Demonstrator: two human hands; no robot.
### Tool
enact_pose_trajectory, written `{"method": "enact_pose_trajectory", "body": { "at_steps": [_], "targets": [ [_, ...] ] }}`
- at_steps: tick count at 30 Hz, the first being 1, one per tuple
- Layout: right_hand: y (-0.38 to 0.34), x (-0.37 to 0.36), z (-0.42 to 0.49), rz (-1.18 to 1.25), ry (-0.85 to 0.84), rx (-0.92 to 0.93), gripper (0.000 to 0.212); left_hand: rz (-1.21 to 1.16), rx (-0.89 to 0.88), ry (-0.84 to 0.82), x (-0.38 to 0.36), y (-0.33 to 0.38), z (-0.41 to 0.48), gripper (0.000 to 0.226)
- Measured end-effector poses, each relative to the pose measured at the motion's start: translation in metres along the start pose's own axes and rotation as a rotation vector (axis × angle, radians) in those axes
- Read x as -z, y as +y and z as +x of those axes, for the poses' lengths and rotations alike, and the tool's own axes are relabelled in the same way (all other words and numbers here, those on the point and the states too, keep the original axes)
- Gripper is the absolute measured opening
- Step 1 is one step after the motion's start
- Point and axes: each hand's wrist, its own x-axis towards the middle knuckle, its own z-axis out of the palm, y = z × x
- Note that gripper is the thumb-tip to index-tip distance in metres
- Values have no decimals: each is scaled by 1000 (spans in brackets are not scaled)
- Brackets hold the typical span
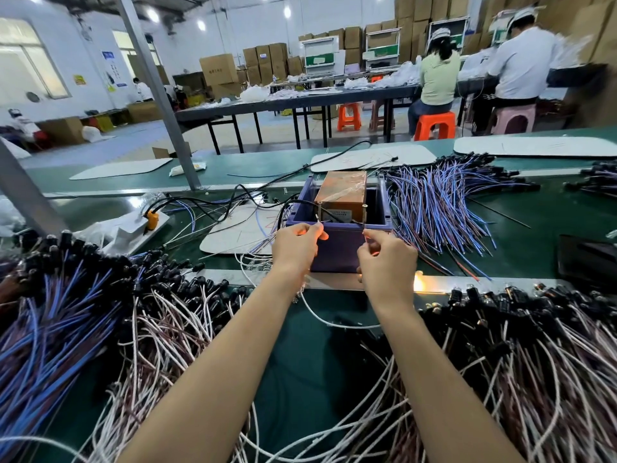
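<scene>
A purple plastic box [337,252] stands on the green bench straight ahead, with a brown taped block [342,192] inside and two thin brass posts [363,213] rising at its near edge. My left hand [295,243] pinches a thin wire end at the left post. My right hand [384,257] pinches another wire end just below the right post. A white wire [320,315] trails from under my hands toward me.
Heaps of wired black sockets lie all around: blue-wired at left [50,315] and right rear [440,208], white-wired in front [534,379]. An orange-tipped tool [153,219] lies left. A steel post [160,95] rises behind. Two people sit at far tables.
</scene>
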Motion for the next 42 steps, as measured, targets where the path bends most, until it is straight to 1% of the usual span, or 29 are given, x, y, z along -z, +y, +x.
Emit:
{"method": "enact_pose_trajectory", "body": {
  "at_steps": [10, 13, 15, 17, 20, 23, 26, 28, 30, 32, 33, 35, 37, 38, 39, 40, 41, 42],
  "targets": [
    [2, 0, 0, -5, 10, 19, 32, -17, 29, -11, 1, 2, -1, 31],
    [1, 1, -1, -22, 52, 19, 31, -35, 7, -35, 7, 4, -5, 31],
    [-1, 2, -2, -18, 118, 38, 29, -19, -14, -97, 17, 9, -10, 30],
    [-4, 4, -2, 15, 145, 47, 27, -7, -32, -169, 28, 18, -17, 27],
    [-8, 13, 2, 72, 90, 0, 26, 57, -77, -283, 50, 40, -34, 19],
    [-21, 32, 8, 155, 25, -47, 18, 121, -160, -415, 76, 65, -58, 15],
    [-46, 69, 12, 288, 68, 15, 14, 121, -262, -526, 101, 86, -86, 10],
    [-69, 101, 8, 402, 55, 102, 21, 110, -335, -592, 115, 94, -107, 8],
    [-93, 133, -2, 447, -53, 218, 23, 99, -378, -719, 123, 94, -128, 8],
    [-116, 155, -11, 384, -263, 297, 18, 143, -382, -903, 127, 87, -146, 11],
    [-125, 163, -15, 303, -409, 312, 16, 198, -361, -1005, 127, 82, -155, 12],
    [-141, 172, -17, 107, -731, 303, 14, 357, -353, -1182, 124, 70, -164, 22],
    [-155, 171, -25, -74, -1060, 220, 4, 547, -421, -1269, 123, 59, -164, 36],
    [-159, 167, -30, -174, -1195, 187, 9, 611, -426, -1254, 122, 53, -164, 43],
    [-160, 162, -35, -279, -1287, 176, 18, 646, -385, -1211, 119, 48, -163, 45],
    [-158, 156, -39, -376, -1339, 181, 23, 648, -325, -1144, 114, 43, -163, 44],
    [-151, 147, -44, -481, -1348, 211, 24, 644, -291, -1054, 107, 37, -165, 39],
    [-139, 137, -47, -613, -1316, 272, 26, 650, -281, -959, 97, 30, -169, 33]
  ]
}}
